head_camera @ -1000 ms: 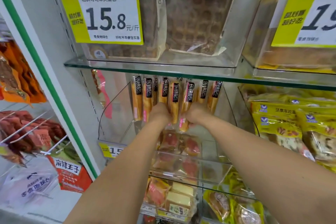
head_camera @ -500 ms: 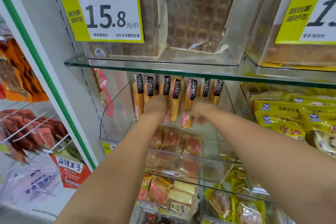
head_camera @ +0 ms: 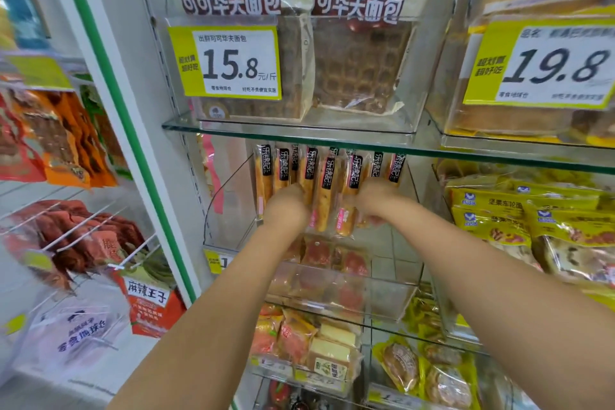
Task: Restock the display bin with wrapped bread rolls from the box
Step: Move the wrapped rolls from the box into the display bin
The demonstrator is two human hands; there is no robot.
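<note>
Several long wrapped bread rolls point(head_camera: 324, 190) with black labels stand upright in a bunch inside the clear display bin point(head_camera: 229, 210) under the glass shelf. My left hand point(head_camera: 288, 206) grips the left side of the bunch. My right hand point(head_camera: 377, 201) grips its right side. Both hands are seen from behind, with the fingers hidden among the rolls. The lower ends of two rolls stick out between my hands. The box is not in view.
The glass shelf point(head_camera: 332, 140) sits close above the rolls, carrying waffle bread bags point(head_camera: 359, 66) and a 15.8 price tag point(head_camera: 233, 63). Yellow snack packs point(head_camera: 532, 220) fill the bin to the right. Red and orange packets point(head_camera: 83, 236) hang on hooks at left. Lower bins hold more pastries point(head_camera: 319, 343).
The view has tilted upward, showing more of the top shelf. Both hands stay on the bunch of rolls inside the bin, at nearly the same spot.
</note>
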